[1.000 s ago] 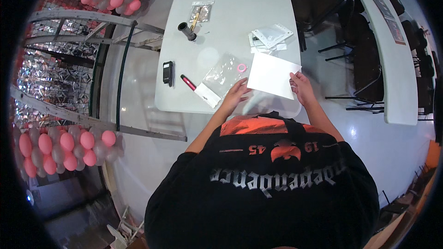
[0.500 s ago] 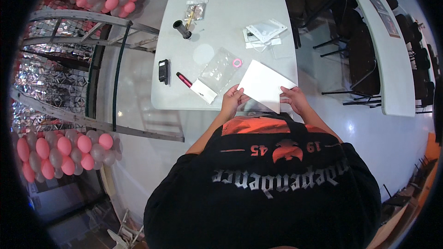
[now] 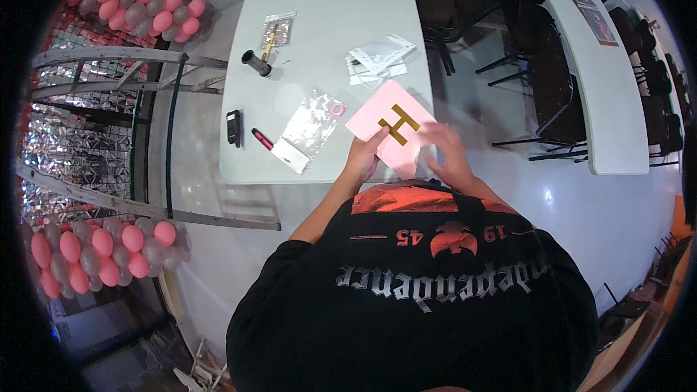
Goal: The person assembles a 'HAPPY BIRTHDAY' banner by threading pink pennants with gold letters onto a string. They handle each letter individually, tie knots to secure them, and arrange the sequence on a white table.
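The pink square card (image 3: 388, 127) bearing a gold letter (image 3: 398, 124) is gripped by both left hand (image 3: 363, 161) and right hand (image 3: 449, 156) above the white table (image 3: 327, 43), not yet laid down.

Single head view, looking steeply down over table (image 3: 327, 0), close.

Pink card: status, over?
Left hand and right hand both grip the pink card, gold letter facing up. Held over the table edge. Nothing in the way.
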`<move>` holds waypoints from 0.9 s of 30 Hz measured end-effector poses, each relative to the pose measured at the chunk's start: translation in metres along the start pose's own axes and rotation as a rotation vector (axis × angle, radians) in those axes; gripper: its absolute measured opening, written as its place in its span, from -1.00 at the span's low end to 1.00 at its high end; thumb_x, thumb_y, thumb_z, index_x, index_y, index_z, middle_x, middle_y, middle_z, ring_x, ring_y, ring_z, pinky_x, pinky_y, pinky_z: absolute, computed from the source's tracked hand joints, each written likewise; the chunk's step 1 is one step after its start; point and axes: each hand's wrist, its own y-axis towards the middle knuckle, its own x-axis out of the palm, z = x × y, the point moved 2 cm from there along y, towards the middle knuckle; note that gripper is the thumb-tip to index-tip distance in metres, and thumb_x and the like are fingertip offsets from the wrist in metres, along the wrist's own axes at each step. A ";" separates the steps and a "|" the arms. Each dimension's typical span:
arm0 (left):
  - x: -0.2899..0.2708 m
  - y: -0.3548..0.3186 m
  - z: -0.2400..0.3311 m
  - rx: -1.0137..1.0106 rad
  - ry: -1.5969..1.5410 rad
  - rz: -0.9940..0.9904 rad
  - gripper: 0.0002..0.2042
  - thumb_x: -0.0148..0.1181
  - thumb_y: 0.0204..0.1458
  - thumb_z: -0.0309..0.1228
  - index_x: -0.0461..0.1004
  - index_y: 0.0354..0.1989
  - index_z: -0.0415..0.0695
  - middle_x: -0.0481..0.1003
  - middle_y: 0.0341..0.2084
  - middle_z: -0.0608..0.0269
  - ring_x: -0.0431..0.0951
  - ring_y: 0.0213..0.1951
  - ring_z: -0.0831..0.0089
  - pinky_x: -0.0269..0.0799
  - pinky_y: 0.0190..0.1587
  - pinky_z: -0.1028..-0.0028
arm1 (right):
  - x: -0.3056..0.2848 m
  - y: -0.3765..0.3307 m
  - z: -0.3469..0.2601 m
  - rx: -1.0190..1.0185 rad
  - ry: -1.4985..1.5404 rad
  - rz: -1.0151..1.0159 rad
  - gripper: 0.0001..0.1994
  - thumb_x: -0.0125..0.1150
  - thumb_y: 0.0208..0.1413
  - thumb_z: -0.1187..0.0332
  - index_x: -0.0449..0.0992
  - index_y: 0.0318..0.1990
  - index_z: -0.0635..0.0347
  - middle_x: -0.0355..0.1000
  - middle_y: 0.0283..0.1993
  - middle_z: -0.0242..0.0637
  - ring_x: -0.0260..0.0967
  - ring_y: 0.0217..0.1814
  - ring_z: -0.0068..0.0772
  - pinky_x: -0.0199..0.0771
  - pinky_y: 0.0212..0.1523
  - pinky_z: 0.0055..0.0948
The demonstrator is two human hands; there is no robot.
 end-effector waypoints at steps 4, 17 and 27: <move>0.065 0.020 -0.023 0.096 0.174 -0.077 -0.63 0.16 0.01 -0.49 0.30 0.01 -0.21 0.46 -0.15 0.20 0.49 -0.12 0.40 0.44 -0.10 0.41 | -0.032 -0.023 0.066 0.691 0.655 0.233 -0.59 0.31 -0.13 0.44 0.38 -0.06 0.20 0.34 -0.03 -0.10 0.32 -0.05 -0.51 0.37 -0.12 -0.44; 0.213 0.081 -0.130 0.011 0.060 0.006 -0.68 0.16 0.00 -0.50 0.32 -0.05 -0.21 0.48 -0.18 0.18 0.52 -0.18 0.42 0.45 -0.13 0.42 | -0.150 -0.109 0.222 1.058 1.465 0.296 -0.82 0.09 0.10 0.43 0.34 -0.15 0.23 0.45 -0.21 -0.30 0.44 -0.25 -0.48 0.47 -0.24 -0.46; 0.222 0.136 -0.082 0.006 -0.133 0.172 -0.67 0.19 0.01 -0.42 0.35 -0.06 -0.24 0.47 -0.18 0.15 0.51 -0.20 0.43 0.45 -0.13 0.39 | -0.108 -0.030 0.299 1.084 1.817 -0.094 -0.72 -0.02 0.17 0.35 0.30 0.01 0.21 0.40 -0.04 -0.24 0.39 -0.04 -0.41 0.40 0.00 -0.38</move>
